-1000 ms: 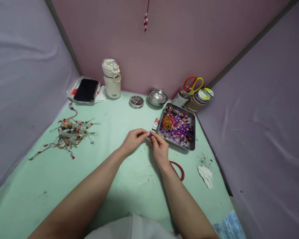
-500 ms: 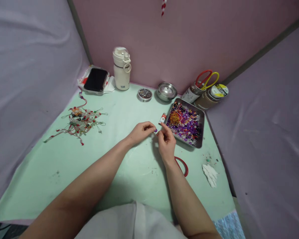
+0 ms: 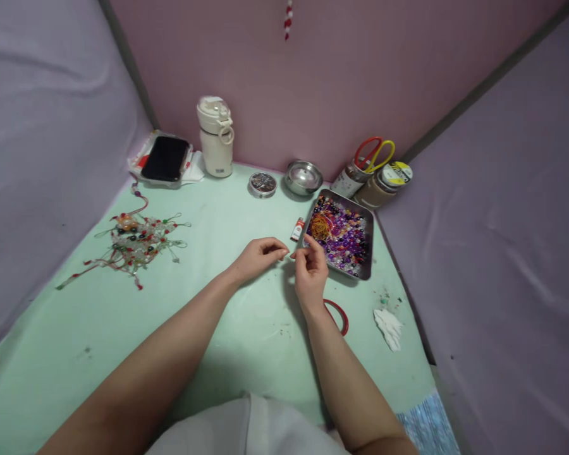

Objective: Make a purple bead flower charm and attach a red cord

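Note:
My left hand (image 3: 264,258) is closed in a pinch, its thumb and forefinger meeting just left of my right fingertips. Facing it, my right hand (image 3: 310,270) also pinches with thumb and a finger, while its forefinger points up. Whatever lies between the fingertips is too small or hidden to make out. Just beyond the right hand sits a metal tray (image 3: 370,253) full of purple, clear, red and dark beads (image 3: 344,243), with a tangle of orange thread (image 3: 320,227) at its left side. A red and white lighter (image 3: 297,229) lies against the tray's left edge.
Strung bead charms (image 3: 140,240) lie at left, below a phone (image 3: 166,159). Along the back stand a bottle (image 3: 217,142), a round tin (image 3: 262,184), a steel bowl (image 3: 303,179) and jars (image 3: 377,188) with scissors (image 3: 374,153). Red handles (image 3: 342,319) and tissue (image 3: 387,328) lie right.
The purple bead seen at my left fingertips is no longer visible. Both hands stay close together, still pinching. The whole view has shifted slightly, with things appearing further left.

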{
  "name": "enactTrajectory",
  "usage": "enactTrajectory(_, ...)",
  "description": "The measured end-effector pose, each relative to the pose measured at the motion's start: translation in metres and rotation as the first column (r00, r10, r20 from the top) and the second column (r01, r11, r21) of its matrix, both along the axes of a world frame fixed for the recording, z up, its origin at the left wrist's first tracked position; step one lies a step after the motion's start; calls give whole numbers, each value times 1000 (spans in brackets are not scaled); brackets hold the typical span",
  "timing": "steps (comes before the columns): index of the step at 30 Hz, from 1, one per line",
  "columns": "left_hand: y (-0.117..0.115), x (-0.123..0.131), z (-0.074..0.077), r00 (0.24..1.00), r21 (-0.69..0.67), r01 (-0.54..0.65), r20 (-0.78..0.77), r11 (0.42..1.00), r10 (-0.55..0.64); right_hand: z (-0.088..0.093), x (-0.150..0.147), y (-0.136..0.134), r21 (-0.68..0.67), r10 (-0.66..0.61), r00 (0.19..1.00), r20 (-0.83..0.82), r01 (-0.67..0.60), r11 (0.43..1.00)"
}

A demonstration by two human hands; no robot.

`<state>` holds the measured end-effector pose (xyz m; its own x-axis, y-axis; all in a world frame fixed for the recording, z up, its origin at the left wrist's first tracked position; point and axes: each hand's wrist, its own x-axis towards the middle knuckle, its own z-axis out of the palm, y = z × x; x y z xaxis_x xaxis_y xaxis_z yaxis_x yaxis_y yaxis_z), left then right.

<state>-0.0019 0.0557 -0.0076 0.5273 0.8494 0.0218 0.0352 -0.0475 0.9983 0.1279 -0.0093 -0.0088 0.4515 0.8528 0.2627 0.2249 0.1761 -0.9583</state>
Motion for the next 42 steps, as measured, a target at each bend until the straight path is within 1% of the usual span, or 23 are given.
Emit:
enactTrajectory(2,1,0,0,999,18,-43,-30,999,44,0,0,1,-12,16,1000,0,-16,1000)
enactTrajectory(4,2,0,1,997,23,-60,-44,998,61,2,0,0,-37,52,999,-3,-52,998)
enactTrajectory(7,4,0,3,994,30,-90,-51,995,92,13,5,-5,-112,98,994,41,-93,989)
enactTrajectory(9,5,0,4,991,33,-114,-66,993,116,26,17,-11,-152,106,983,153,-83,985)
enactTrajectory(10,5,0,4,989,35,-125,-73,992,127,32,26,-13,-151,99,968,230,-65,986)
enactTrajectory(12,5,0,4,986,43,-136,-87,990,140,42,53,-16,-120,34,929,370,11,993)
enactTrajectory(13,5,1,3,986,47,-138,-92,989,142,44,68,-16,-132,14,898,440,50,990)
enactTrajectory(14,5,1,3,985,50,-138,-95,989,142,45,84,-14,-160,20,856,516,73,984)
enactTrajectory(16,5,1,2,985,55,-136,-104,989,141,40,113,-8,-230,83,770,633,86,969)
enactTrajectory(17,5,1,2,984,57,-137,-111,989,143,36,124,-3,-276,124,732,670,90,957)
enactTrajectory(19,6,1,1,981,58,-136,-128,989,142,27,138,6,-365,231,681,695,57,929)
enactTrajectory(22,6,0,-2,980,58,-129,-144,990,136,19,143,17,-458,327,644,692,40,888)
enactTrajectory(27,5,0,-1,981,42,-125,-144,991,130,14,142,23,-525,381,613,692,64,849)
enactTrajectory(29,5,1,1,980,37,-137,-142,990,141,15,143,21,-520,374,611,698,73,851)
enactTrajectory(31,5,1,3,978,32,-150,-138,988,153,19,145,17,-481,334,617,712,82,873)
enactTrajectory(33,4,2,3,978,26,-157,-135,987,159,30,145,11,-420,271,631,727,96,902)
enactTrajectory(36,4,2,2,977,14,-171,-124,985,171,53,134,0,-334,198,662,723,84,939)
enactTrajectory(37,4,3,2,977,9,-180,-118,984,180,60,126,-3,-305,183,686,704,60,951)
enactTrajectory(39,3,3,0,974,-3,-201,-107,980,199,66,105,-7,-250,147,771,619,16,968)
enactTrajectory(40,3,3,0,973,-6,-212,-98,977,211,65,91,-7,-236,144,824,548,-13,972)
enactTrajectory(42,4,3,0,969,-6,-236,-77,972,234,54,63,-4,-220,186,918,351,-113,969)
